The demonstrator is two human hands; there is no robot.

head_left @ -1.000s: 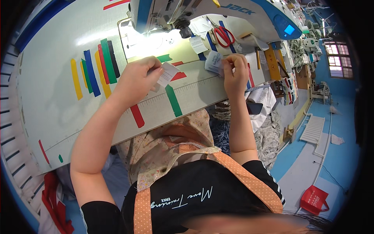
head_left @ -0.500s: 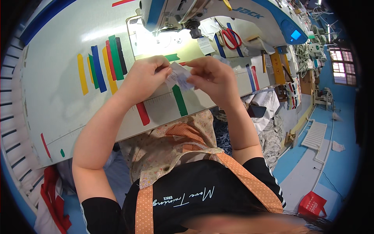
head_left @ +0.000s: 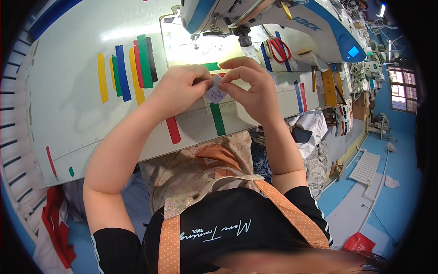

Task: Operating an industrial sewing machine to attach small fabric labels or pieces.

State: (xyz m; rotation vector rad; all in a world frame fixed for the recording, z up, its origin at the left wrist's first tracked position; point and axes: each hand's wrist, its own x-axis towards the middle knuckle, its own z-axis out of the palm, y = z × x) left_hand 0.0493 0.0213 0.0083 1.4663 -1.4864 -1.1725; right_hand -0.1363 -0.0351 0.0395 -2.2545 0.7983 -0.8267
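My left hand [head_left: 180, 87] and my right hand [head_left: 250, 84] meet above the white sewing table [head_left: 68, 118], each pinching one side of a small white fabric label [head_left: 216, 92] with dark print. The label hangs between my fingertips, just in front of the lit needle area of the blue and white sewing machine [head_left: 273, 20]. A green tape strip [head_left: 217, 118] lies on the table right under the label.
Coloured tape strips [head_left: 132, 68] mark the table to the left, a red strip [head_left: 173, 130] near its front edge. Red-handled scissors [head_left: 279, 49] lie by the machine. Patterned cloth [head_left: 200, 169] rests on my lap. Cloth piles [head_left: 315, 132] sit at the right.
My right hand came off the table at the right and joined my left hand. Both lifted the label and now hold it together, closer to the machine.
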